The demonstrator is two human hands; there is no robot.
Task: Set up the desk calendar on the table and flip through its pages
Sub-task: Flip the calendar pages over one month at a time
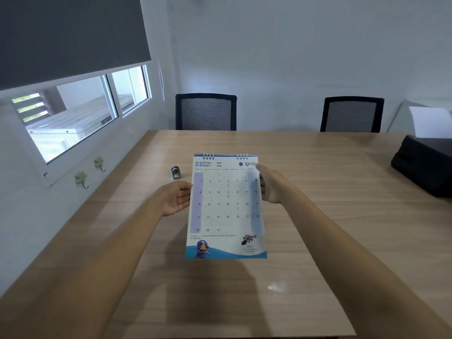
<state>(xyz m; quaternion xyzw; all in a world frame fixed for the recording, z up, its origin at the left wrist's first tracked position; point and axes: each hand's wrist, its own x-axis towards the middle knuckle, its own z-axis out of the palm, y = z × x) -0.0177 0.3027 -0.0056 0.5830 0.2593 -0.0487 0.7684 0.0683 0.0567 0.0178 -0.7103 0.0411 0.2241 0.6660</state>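
Note:
A spiral-bound desk calendar (225, 206) stands upright in the middle of the wooden table (330, 216), showing the March page with a blue wave and a cartoon astronaut at the bottom. My left hand (177, 198) rests against its left edge, palm turned inward, fingers extended. My right hand (270, 185) is at the right edge near the top, fingers on the page border. The right side of the page looks blurred.
A small silver and black object (175, 172) sits on the table just left of the calendar. A black printer (425, 165) with white paper stands at the right edge. Two black mesh chairs (206, 111) are behind the table. A window is on the left wall.

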